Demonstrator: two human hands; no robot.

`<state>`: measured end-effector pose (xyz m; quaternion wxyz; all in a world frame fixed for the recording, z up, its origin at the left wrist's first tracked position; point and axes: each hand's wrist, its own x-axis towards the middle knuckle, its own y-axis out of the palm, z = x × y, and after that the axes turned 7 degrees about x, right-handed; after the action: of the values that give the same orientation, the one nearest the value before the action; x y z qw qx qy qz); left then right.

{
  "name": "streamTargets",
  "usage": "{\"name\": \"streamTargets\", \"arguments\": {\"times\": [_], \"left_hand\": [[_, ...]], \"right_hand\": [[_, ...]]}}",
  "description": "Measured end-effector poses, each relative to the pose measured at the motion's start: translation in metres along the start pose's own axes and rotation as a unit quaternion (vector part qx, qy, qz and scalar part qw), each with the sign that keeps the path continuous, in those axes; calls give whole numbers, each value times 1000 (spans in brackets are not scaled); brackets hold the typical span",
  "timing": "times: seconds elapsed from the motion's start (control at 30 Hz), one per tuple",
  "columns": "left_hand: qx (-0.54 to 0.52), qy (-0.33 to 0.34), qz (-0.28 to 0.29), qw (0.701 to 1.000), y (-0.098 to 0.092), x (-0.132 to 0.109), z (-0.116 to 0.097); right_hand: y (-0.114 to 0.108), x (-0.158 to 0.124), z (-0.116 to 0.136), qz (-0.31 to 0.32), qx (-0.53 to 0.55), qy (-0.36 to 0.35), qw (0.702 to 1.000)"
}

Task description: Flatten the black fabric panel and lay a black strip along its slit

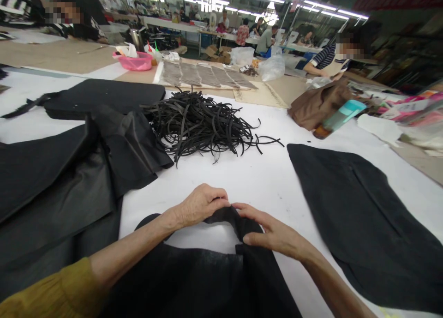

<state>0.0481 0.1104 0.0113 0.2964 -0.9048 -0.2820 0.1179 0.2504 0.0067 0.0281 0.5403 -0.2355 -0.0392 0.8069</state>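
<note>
A black leather-like piece (194,281) lies on the white tabletop close to me, with a gap showing white near its far edge. My left hand (202,202) is closed, pinching the curved far edge of this piece. Right beside it, my right hand (273,230) has its fingers and thumb around the same edge, where the black strip bends and stands up a little. The two hands nearly touch at the fingertips. Whatever lies beneath the fingers is hidden.
Beyond my hands lies a heap of thin black strips (204,122). Black sheets (55,184) are piled at left, and another black panel (353,207) lies at right. Farther back are a pink basket (138,62), a teal-topped bottle (341,119), a brown bag (318,103) and several people.
</note>
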Motion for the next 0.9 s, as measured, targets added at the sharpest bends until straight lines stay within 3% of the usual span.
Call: {"name": "streamTargets", "arguments": {"times": [0.1, 0.17, 0.33, 0.47, 0.57, 0.7, 0.9], "left_hand": [[-22, -35, 14, 999, -8, -4, 4], [-33, -79, 56, 995, -17, -9, 10], [-13, -179, 209, 961, -50, -35, 38], [-34, -215, 246, 945, -68, -66, 53], [29, -242, 224, 944, -72, -88, 54], [120, -242, 140, 953, -70, -111, 58], [154, -232, 2, 961, -60, -123, 75]], "right_hand": [[-8, 13, -7, 32, 31, 14, 999], [-13, 13, -14, 24, 34, 57, 998], [-14, 0, -33, -64, -20, 83, 994], [-11, -5, -43, -119, -120, 78, 983], [-7, -5, -46, -143, -187, 67, 970], [3, -6, -48, -177, -269, 36, 946], [18, -1, -58, -266, -469, 4, 842]]}}
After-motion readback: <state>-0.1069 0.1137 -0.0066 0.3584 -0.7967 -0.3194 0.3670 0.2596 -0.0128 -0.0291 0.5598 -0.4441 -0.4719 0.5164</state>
